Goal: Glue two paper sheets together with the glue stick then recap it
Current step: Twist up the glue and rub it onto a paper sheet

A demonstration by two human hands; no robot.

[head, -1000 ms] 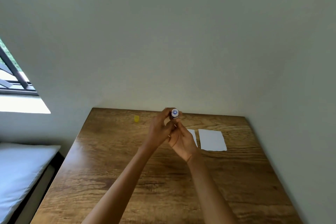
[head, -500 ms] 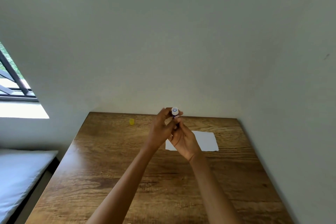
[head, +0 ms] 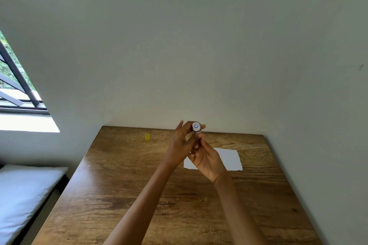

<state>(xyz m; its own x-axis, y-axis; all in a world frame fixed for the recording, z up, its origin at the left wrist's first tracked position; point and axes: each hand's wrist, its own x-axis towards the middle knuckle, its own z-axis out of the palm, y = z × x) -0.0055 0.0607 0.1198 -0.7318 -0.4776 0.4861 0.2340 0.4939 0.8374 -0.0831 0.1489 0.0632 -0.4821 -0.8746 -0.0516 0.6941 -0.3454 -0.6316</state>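
Observation:
I hold the uncapped glue stick [head: 196, 127] upright above the far part of the wooden table [head: 139, 195], its white open end facing me. My left hand [head: 182, 143] pinches the upper part of the tube. My right hand [head: 208, 160] grips its lower end from below. The yellow cap [head: 147, 137] stands by itself on the table to the far left of my hands. White paper [head: 231, 159] lies flat on the table behind my right hand, which hides part of it.
A grey wall rises directly behind the table and along its right side. A window [head: 18, 89] is at the far left. A white cushioned bench [head: 22, 195] sits low beside the table's left edge.
The view has shifted a little. The two paper pieces that lay apart a second ago now show as one white patch behind my right hand. Both hands keep their hold on the glue stick.

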